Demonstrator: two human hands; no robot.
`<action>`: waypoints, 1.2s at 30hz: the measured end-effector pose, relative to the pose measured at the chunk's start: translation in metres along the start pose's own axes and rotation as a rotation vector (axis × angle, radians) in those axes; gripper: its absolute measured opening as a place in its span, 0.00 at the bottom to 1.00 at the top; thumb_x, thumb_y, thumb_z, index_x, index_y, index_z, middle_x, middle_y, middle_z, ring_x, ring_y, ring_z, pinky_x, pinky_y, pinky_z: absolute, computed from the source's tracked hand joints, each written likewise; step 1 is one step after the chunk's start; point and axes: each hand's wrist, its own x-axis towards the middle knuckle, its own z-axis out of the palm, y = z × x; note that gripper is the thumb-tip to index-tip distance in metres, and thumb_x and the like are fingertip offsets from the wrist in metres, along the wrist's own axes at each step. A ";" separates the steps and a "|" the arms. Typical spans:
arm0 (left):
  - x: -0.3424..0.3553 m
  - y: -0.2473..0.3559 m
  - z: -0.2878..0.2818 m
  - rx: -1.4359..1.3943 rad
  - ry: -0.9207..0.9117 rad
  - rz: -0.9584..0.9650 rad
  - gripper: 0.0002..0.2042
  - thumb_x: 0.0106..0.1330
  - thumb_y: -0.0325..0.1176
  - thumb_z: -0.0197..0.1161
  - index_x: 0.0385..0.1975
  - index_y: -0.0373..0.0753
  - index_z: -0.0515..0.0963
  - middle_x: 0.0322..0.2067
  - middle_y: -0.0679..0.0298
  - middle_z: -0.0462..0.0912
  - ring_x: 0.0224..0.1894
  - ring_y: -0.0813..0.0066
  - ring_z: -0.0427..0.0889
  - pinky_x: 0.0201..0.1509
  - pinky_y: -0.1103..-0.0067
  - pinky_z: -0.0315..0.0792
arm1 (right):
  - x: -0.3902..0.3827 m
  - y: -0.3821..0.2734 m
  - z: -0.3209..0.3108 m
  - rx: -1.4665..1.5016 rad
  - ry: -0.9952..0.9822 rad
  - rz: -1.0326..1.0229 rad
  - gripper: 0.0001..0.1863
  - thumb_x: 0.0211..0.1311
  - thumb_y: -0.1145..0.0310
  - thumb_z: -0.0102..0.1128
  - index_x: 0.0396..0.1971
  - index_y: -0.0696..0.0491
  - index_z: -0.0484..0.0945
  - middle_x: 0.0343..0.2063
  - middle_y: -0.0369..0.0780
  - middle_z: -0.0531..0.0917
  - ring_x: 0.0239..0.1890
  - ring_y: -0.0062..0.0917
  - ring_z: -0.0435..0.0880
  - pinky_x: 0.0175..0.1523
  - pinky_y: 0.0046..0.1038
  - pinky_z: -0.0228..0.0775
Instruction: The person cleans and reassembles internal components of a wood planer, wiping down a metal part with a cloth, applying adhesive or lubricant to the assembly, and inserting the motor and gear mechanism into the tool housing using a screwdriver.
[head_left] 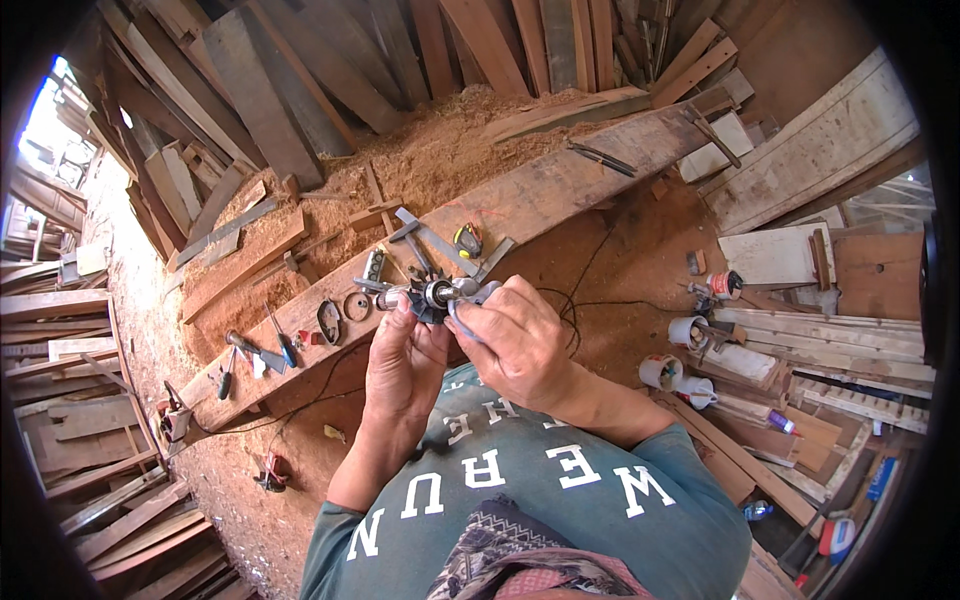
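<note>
Our left hand (405,352) pinches the black-and-silver metal rotor (432,302), lying crosswise; our right hand (522,338) pinches a flexible grey strip (486,294) at its right end.

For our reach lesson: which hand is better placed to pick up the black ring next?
Left hand, probably: it is nearer the black ring than the right hand, though it holds the rotor.

One left hand (402,370) and one right hand (522,340), two in all, are holding one motor rotor (430,308) and one folded grey piece (484,294). One long plank (530,205) is bearing one yellow tape measure (467,240), two ring-shaped parts (322,322) and one blue-handled screwdriver (287,350). To the right, two white buckets (652,374), one white jug (698,392) and one red-and-white can (726,285) are appearing. Surrounding boards (235,90) are overlapping too densely for counting.
</note>
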 end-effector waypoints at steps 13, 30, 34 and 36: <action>-0.001 0.005 -0.006 0.161 0.003 0.153 0.23 0.75 0.38 0.71 0.60 0.38 0.67 0.54 0.57 0.85 0.57 0.59 0.87 0.61 0.62 0.83 | -0.001 -0.008 -0.013 0.547 -0.151 0.515 0.09 0.64 0.78 0.74 0.43 0.61 0.87 0.35 0.44 0.87 0.37 0.34 0.87 0.44 0.32 0.79; 0.007 0.020 -0.026 0.301 0.074 0.417 0.19 0.75 0.28 0.69 0.58 0.38 0.69 0.57 0.54 0.83 0.63 0.53 0.83 0.67 0.58 0.81 | 0.013 -0.011 0.021 0.477 -0.097 0.464 0.10 0.68 0.77 0.71 0.47 0.62 0.87 0.41 0.47 0.90 0.43 0.34 0.89 0.48 0.32 0.80; 0.014 0.017 -0.032 0.396 0.102 0.508 0.20 0.73 0.26 0.70 0.58 0.38 0.68 0.56 0.55 0.83 0.62 0.55 0.84 0.66 0.60 0.81 | 0.006 -0.006 0.037 0.429 -0.056 0.402 0.11 0.67 0.77 0.71 0.48 0.62 0.87 0.39 0.48 0.88 0.41 0.38 0.88 0.47 0.35 0.80; 0.017 0.017 -0.031 0.408 0.107 0.534 0.20 0.73 0.28 0.71 0.58 0.37 0.68 0.56 0.55 0.84 0.61 0.55 0.85 0.66 0.61 0.81 | 0.001 -0.002 0.044 0.400 -0.045 0.352 0.11 0.68 0.77 0.70 0.48 0.61 0.86 0.38 0.48 0.88 0.37 0.36 0.87 0.43 0.33 0.79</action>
